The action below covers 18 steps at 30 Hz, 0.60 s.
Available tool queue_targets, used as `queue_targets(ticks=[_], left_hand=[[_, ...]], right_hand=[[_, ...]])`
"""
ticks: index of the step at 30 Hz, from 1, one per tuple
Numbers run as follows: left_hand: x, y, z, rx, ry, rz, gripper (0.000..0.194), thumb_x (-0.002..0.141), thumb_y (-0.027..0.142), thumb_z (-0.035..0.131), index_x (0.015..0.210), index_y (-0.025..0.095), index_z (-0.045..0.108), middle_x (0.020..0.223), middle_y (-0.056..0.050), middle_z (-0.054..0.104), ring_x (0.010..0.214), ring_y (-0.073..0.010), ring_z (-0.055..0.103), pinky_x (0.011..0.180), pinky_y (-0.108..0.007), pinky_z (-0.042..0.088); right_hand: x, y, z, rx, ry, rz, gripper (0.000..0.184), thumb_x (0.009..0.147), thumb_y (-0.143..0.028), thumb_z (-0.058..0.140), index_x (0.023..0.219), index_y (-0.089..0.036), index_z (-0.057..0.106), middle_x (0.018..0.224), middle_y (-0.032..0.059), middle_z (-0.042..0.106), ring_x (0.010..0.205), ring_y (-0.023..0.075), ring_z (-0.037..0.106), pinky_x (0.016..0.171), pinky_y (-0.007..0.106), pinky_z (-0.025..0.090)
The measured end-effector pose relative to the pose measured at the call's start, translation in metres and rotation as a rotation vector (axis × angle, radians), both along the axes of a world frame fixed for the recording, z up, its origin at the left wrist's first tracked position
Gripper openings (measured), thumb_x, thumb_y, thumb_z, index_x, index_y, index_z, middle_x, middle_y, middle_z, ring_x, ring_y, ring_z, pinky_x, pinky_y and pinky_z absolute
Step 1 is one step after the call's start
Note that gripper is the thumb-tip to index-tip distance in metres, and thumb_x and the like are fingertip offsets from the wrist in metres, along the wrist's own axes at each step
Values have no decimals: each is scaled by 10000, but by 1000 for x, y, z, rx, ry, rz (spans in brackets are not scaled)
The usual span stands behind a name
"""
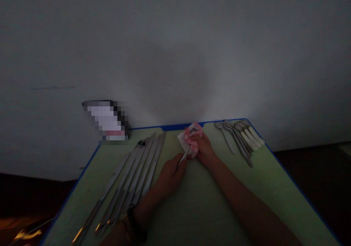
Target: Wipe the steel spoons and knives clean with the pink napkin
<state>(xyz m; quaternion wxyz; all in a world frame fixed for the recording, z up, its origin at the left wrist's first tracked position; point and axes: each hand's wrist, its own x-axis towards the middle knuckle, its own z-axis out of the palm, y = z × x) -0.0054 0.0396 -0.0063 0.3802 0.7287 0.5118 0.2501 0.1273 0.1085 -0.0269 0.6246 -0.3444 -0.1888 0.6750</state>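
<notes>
My left hand (173, 167) is closed around the handle of a metal spoon (184, 156), which slants up and away over the table. Around the spoon's bowl, my right hand (203, 147) presses a crumpled pink and white cloth (195, 143); a bit of shiny metal shows in its folds. To the left lie several long table knives (137, 176) side by side, the nearest beside my left forearm. On the right is a group of metal spoons (233, 134), several of them with white handles (251, 138).
The pale green table (208, 209) has a blue edge and stands against a grey wall (175, 56). A phone or tablet (105, 120), blurred out, leans on the wall at the back left corner. Dark floor lies on both sides.
</notes>
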Motion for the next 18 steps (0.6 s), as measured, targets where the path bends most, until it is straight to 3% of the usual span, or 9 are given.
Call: queue_targets(ticks=[18], left_hand=[[1, 1, 0, -8, 16, -1, 318, 924, 316, 334, 1005, 158, 599, 844, -42, 671, 765, -187, 616, 711, -277, 431]], right_hand=[[0, 1, 0, -7, -24, -8, 431, 562, -106, 604, 982, -198, 599, 868, 6, 697, 714, 140, 630, 645, 254, 494]])
